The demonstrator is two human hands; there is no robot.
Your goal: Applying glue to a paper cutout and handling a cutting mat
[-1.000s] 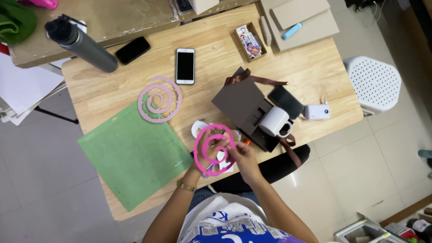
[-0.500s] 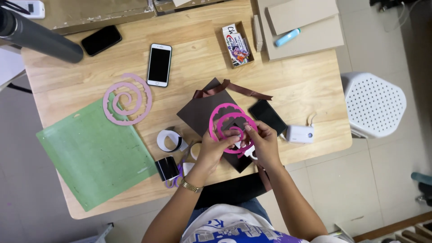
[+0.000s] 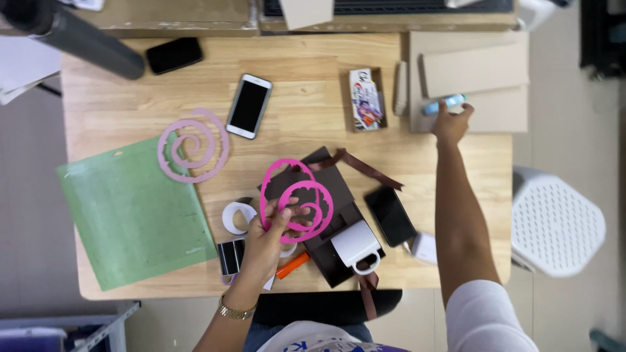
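The left hand (image 3: pixel 268 236) is raised just above the tabletop (image 3: pixel 306 117), wrist bent upward, its fingers closed on the bright pink paper spiral (image 3: pixel 297 199), which is held over the left edge of the dark brown box (image 3: pixel 329 189). The right arm is stretched far out, beyond and to the right of the brown box, and the right hand (image 3: pixel 451 122) is laid on the light blue tube (image 3: pixel 443 104) resting on the tan cardboard pieces (image 3: pixel 476 72); the fingertips touch the tube, but whether it is gripped cannot be told. A paler pink spiral (image 3: pixel 192 145) lies to the left of the brown box, overlapping the green cutting mat (image 3: pixel 130 215). A white mug (image 3: pixel 355 244) sits on the box's near corner. The items under the left hand are partly covered, and only an orange tip (image 3: pixel 293 264) and a tape roll (image 3: pixel 236 217) are made out. The grey cylinder (image 3: pixel 85 42) far left of the box is cut off by the frame edge.
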